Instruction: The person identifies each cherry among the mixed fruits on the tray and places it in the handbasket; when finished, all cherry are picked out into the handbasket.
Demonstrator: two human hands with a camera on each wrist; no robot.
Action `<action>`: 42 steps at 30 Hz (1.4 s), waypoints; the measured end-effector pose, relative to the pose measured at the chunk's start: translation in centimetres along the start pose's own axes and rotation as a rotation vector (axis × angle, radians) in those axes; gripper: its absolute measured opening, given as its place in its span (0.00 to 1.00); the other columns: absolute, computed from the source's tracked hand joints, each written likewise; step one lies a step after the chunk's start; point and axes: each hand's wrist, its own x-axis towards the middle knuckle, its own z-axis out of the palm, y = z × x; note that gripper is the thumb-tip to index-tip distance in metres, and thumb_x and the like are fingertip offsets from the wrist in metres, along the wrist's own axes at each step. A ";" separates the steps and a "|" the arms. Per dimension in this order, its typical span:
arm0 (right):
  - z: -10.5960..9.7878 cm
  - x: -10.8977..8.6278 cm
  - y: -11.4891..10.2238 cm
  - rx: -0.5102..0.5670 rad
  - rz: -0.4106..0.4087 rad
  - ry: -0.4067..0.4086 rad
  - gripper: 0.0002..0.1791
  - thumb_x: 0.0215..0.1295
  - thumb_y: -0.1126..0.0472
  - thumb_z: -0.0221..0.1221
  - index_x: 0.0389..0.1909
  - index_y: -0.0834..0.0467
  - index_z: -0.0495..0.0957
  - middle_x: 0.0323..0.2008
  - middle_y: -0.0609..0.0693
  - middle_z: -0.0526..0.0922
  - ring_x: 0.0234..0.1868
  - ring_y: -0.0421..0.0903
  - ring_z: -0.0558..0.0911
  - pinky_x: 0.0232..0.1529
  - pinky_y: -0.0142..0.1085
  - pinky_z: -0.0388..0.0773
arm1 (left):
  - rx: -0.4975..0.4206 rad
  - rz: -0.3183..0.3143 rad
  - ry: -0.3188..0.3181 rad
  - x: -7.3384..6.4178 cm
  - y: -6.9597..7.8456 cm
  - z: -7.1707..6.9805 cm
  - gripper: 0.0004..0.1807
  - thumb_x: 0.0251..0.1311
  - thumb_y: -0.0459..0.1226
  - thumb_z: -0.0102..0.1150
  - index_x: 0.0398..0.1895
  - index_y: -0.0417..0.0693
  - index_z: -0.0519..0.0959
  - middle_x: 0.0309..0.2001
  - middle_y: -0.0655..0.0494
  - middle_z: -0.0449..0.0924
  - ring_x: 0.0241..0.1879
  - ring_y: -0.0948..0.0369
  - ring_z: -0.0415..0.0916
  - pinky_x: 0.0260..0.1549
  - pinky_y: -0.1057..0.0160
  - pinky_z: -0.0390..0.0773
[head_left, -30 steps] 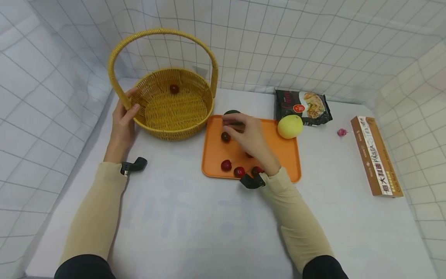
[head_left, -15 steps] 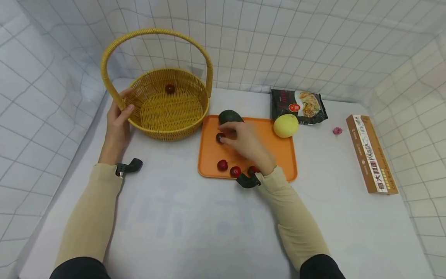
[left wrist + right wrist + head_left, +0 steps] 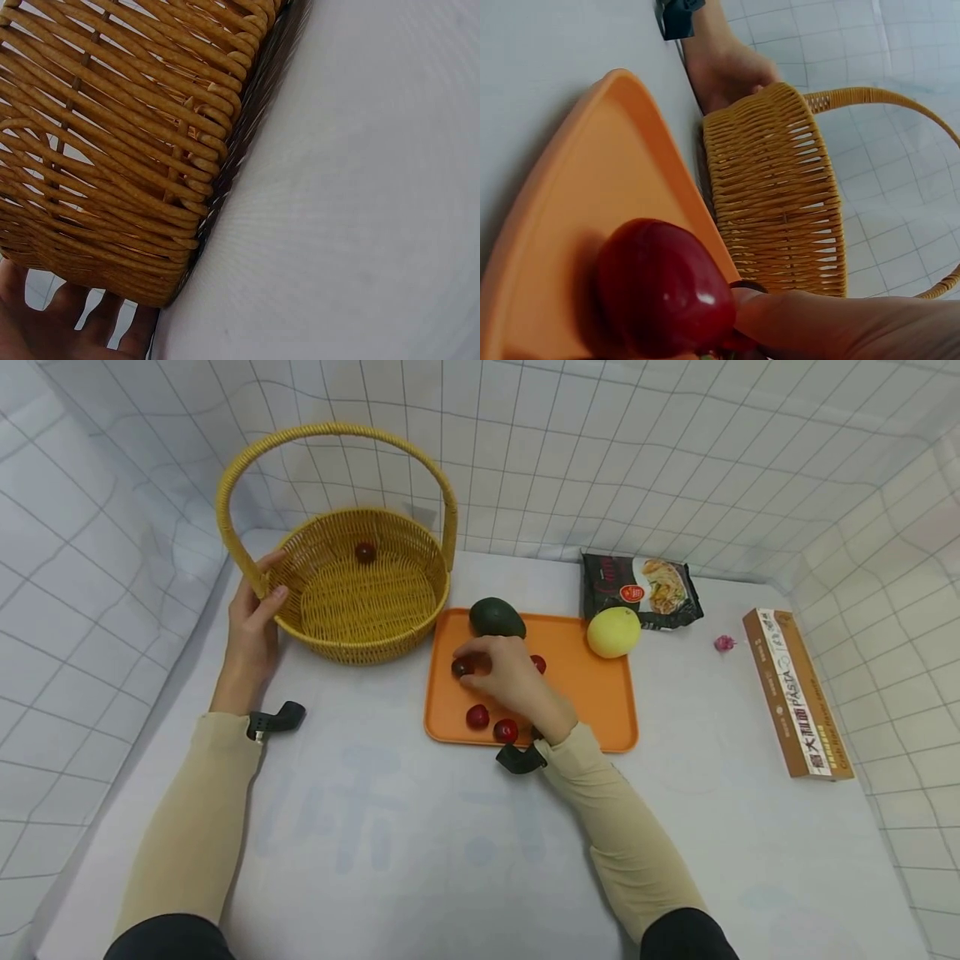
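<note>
My left hand point(image 3: 251, 627) holds the left side of a yellow wicker basket point(image 3: 367, 650), thumb over the rim by the handle's foot. In the left wrist view its fingers point(image 3: 97, 322) lie against the woven wall. A dark red cherry point(image 3: 365, 552) lies inside the basket. Over the orange tray point(image 3: 588, 702), my right hand point(image 3: 510, 672) pinches a dark cherry point(image 3: 461, 668) between thumb and forefinger. Nearby on the tray are more red cherries point(image 3: 477, 717), one of them large in the right wrist view point(image 3: 664, 289). A dark green avocado point(image 3: 497, 617) lies just beyond the right hand.
A yellow round fruit point(image 3: 613, 632) sits at the tray's back right corner, in front of a black food packet point(image 3: 641, 592). Farther right are a small pink object point(image 3: 724, 643) and a brown pasta box point(image 3: 798, 693). White gridded sheeting point(image 3: 562, 468) encloses the table.
My right hand has moved slightly left and toward me, uncovering the avocado and a cherry behind it. Its fingers have closed on the dark cherry, which has shifted slightly. The left hand stays on the basket.
</note>
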 end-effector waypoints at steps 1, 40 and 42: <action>0.1 0.0 0.0 0.000 -0.004 0.002 0.19 0.64 0.63 0.74 0.56 0.58 0.87 0.54 0.52 0.89 0.58 0.48 0.82 0.65 0.44 0.76 | 0.000 0.002 -0.001 0.0 0.0 0.0 0.28 0.69 0.34 0.60 0.73 0.44 0.74 0.75 0.47 0.66 0.77 0.51 0.56 0.72 0.59 0.55; -1.4 2.8 -5.6 0.060 -0.155 0.258 0.20 0.66 0.59 0.72 0.57 0.59 0.86 0.50 0.53 0.89 0.48 0.47 0.89 0.53 0.40 0.84 | -0.008 0.009 0.015 0.2 -0.3 -0.2 0.28 0.69 0.34 0.61 0.73 0.43 0.74 0.74 0.47 0.67 0.73 0.52 0.61 0.68 0.62 0.59; -1.2 3.2 -6.1 0.062 -0.147 0.252 0.20 0.67 0.60 0.72 0.58 0.60 0.85 0.51 0.54 0.88 0.48 0.48 0.89 0.53 0.40 0.84 | -0.008 0.007 0.018 0.1 -0.3 -0.2 0.28 0.69 0.34 0.60 0.73 0.43 0.75 0.74 0.47 0.67 0.73 0.53 0.60 0.67 0.62 0.59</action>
